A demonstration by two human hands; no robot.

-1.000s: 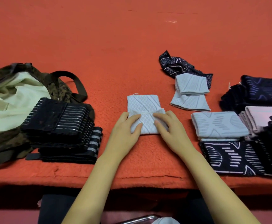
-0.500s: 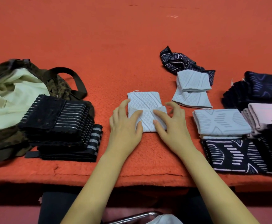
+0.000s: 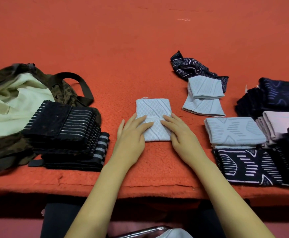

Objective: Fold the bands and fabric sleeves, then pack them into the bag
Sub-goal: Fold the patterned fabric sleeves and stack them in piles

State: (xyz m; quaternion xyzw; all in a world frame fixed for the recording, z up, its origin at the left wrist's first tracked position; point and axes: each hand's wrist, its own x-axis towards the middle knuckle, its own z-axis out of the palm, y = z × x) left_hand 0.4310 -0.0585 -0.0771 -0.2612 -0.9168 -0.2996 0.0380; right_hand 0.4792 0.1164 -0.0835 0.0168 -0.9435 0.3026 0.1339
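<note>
Partly covered pale sleeve (image 3: 151, 109), left hand (image 3: 131, 135) and right hand (image 3: 180, 134) pressing flat, fingers straight, bag (image 3: 61, 90) cut off.

The table cover (image 3: 140, 48) is a matt red cloth, fuzzy and felt-like, with a rough, pilled nap towards its front edge. The light blue sleeve (image 3: 151, 107) in the middle is a soft, matt knit with a raised diamond relief. The stack of black bands (image 3: 81, 133) looks like ribbed elastic weave with pale woven stripes, and its top patch (image 3: 52, 117) is fuzzy and linty. The bag (image 3: 61, 91) is camouflage-printed woven cloth with a smooth pale lining (image 3: 11, 107) and a matt webbing strap (image 3: 72, 76). The tube (image 3: 143, 231) at the bottom edge is glossy metal.
</note>
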